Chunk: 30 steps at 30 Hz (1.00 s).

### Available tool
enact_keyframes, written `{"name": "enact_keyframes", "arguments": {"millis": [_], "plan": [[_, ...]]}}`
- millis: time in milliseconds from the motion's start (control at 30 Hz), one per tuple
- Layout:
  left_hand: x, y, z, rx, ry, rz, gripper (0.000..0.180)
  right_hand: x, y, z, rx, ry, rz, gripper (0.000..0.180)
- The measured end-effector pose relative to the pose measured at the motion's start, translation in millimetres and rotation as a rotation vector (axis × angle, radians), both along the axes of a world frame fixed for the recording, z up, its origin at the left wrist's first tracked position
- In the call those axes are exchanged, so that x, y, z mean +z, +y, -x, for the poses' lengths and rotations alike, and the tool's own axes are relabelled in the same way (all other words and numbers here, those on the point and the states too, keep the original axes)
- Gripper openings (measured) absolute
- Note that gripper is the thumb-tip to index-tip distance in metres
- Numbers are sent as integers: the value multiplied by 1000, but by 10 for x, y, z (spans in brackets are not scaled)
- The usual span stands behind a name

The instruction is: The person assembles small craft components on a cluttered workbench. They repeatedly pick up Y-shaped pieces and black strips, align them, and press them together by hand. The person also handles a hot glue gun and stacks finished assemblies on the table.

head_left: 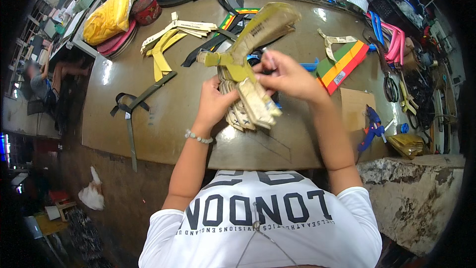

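- Left hand (214, 103): fingers curled around the lower end of a bundle of cut strap pieces (248, 101), gripping it from the left; 1 beaded bracelet (198, 138) on the wrist.
- Right hand (287, 77): fingers pinched together on the top/right edge of the same bundle, thumb side toward the stack.
- Bundle: held up in the air over the middle of the worktable (163, 119), between both hands. Cream/yellowish Y-shaped pieces, stacked; exact no. can't tell, several at least. 1 longer piece (265, 25) sticks up and away from the stack, olive-tan.
- On table, left of hands: 1 loose pile of similar cream and yellow pieces (173, 32), well apart from the bundle.
- 1 dark olive strap assy (134, 106) lying flat near the table's left edge, w/ a long tail toward the near edge.
- Black straps (213, 44) behind the bundle, count unclear, overlapping.
- 1 red/yellow/green striped piece (342, 64) right of the right hand, near it, not touching.
- 1 blue glue gun (371, 128) at the right near corner, beside a brown card sheet (354, 106).
- 1 yellow bag (109, 17) at far left on a stack of round discs.
- Pink straps (394, 39) at far right, approx. 2–3.
- 1 white crumpled bag (92, 196) on the floor, lower left.
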<state>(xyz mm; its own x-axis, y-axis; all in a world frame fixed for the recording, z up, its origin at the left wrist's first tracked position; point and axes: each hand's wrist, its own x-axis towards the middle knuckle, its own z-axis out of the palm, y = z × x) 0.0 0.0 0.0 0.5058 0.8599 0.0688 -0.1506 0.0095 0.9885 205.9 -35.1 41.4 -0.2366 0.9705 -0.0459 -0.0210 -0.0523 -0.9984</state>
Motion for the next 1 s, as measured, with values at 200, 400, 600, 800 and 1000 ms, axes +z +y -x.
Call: {"name": "enact_keyframes", "arguments": {"millis": [200,400,600,800,1000], "plan": [[-12,-10,-15,8,-47,46,27,80,-61,183,-204,-154,-55,25],[-27,-31,-23,55,-117,88,26,254,-137,108,-317,-628,-270,32],[162,-149,-173,-76,-150,229,26,215,-315,106,-347,-556,-285,33],[549,-228,-495,-287,-176,223,28,153,-723,-106,-536,-421,-252,27],[1083,396,-1094,-358,-365,104,33,103,-1542,-460,-954,-211,-94,17]]}}
